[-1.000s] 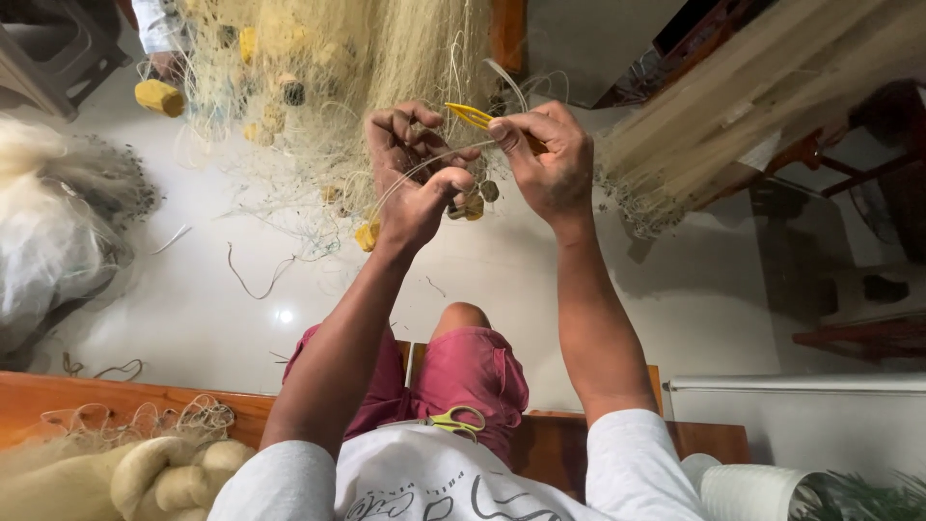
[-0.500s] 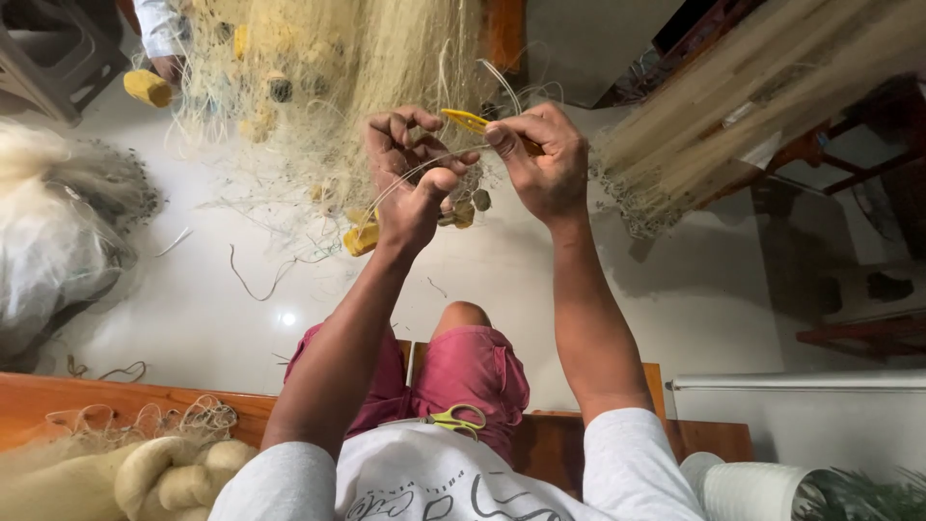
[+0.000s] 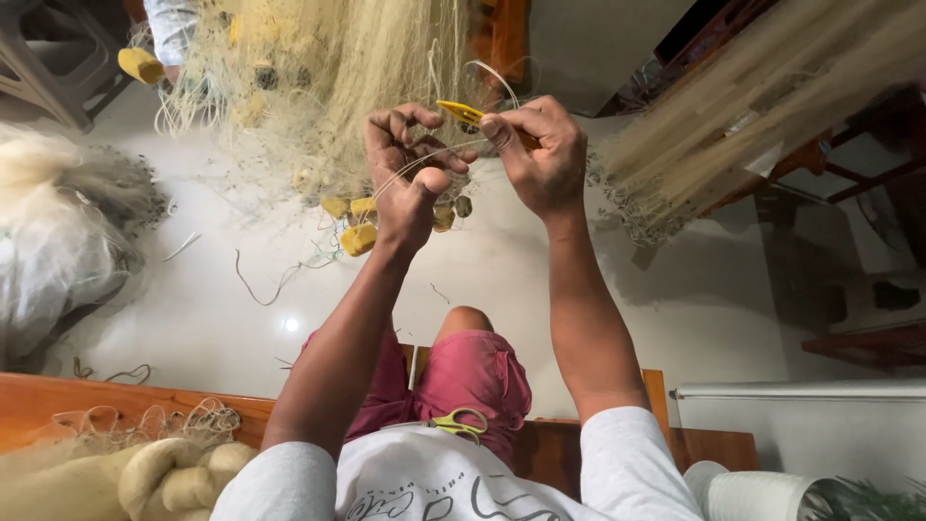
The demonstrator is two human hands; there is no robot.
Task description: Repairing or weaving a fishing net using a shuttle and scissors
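I see the yellow netting needle (image 3: 461, 113) at the far centre of the view, pinched at the top of my right hand (image 3: 542, 159), its tip pointing left toward my left hand (image 3: 410, 178). The right thumb and forefinger are closed tight on the needle's rear end. The left hand sits just beside it, fingers curled together around pale twine (image 3: 424, 162) that runs from the needle across to the left thumb; the grip there is closed on the strands. Both hands work against the hanging fishing net (image 3: 328, 87), a cream mass that fills the far left and drapes behind the fingers. Yellow floats (image 3: 357, 238) hang from the net's lower edge just below the left hand, partly hidden by the wrist. A second sheet of net (image 3: 752, 106) stretches across the far right. Near me, green-handled scissors (image 3: 461, 423) lie on my lap against the pink shorts (image 3: 482, 371). A bundle of thick rope (image 3: 169, 473) rests on the wooden bench (image 3: 58, 400) at near left, and a white spool (image 3: 762, 497) sits at near right.
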